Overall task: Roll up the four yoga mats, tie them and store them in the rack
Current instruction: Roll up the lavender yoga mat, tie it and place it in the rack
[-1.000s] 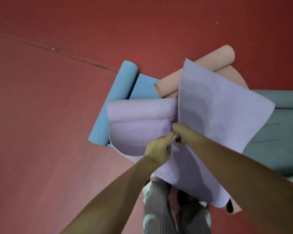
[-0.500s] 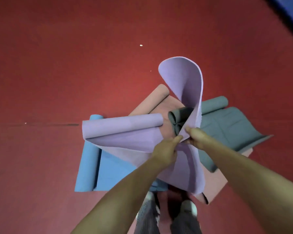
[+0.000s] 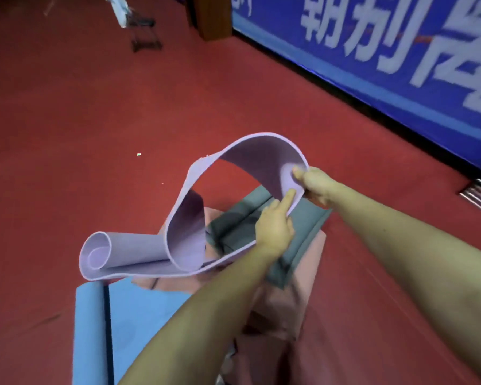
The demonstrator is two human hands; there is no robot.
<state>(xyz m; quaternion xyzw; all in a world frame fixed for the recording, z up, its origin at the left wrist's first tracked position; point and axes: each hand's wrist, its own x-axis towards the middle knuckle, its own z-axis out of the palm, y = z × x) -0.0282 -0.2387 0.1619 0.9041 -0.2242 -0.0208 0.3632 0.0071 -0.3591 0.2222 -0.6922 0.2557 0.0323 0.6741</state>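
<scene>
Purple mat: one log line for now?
purple mat: held up, one end rolled | right hand: grips free end | left hand: holds edge

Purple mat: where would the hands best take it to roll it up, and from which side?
Probably the curled end of the purple mat, from above, hands spread along the roll: it already spirals, a ready core. The left hand and right hand pinch the flat end close together, leaving the mat looped.
</scene>
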